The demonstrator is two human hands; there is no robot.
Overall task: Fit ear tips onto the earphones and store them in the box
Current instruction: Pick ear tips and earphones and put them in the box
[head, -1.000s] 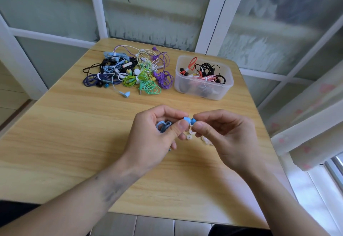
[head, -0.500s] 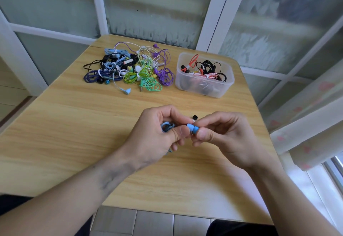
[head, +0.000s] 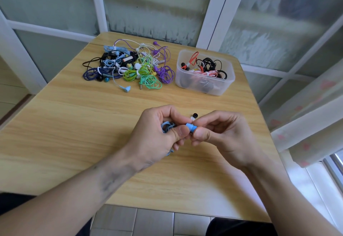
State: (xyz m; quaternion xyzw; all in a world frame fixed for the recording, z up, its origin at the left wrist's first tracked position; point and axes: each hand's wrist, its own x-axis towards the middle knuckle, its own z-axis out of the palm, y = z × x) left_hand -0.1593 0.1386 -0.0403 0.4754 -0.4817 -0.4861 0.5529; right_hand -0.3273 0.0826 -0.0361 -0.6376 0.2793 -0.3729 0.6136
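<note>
Both hands meet over the near-centre of the light wooden table (head: 74, 124). Left hand (head: 156, 139): fingers curled round a coiled light-blue earphone cable (head: 167, 126), thumb and forefinger pinching the light-blue earbud (head: 190, 127) at its left end. Right hand (head: 226, 139): thumb and forefinger pinch the earbud's right end, remaining fingers curled; whether an ear tip sits under the fingertips cannot be told. Just beyond the hands, on the table: a small black ear tip (head: 194, 115) and a small white ear tip (head: 192, 119) touching or nearly touching it. Far right of table: a translucent rectangular plastic box (head: 204, 87), lid off, containing black and red-and-white bundled earphones (head: 207, 68). To its left, near but apart: a loose pile of tangled earphones (head: 130, 67) in blue, navy, green, purple, white and black. Frosted window panes with white frames (head: 213, 13) stand behind the table.
</note>
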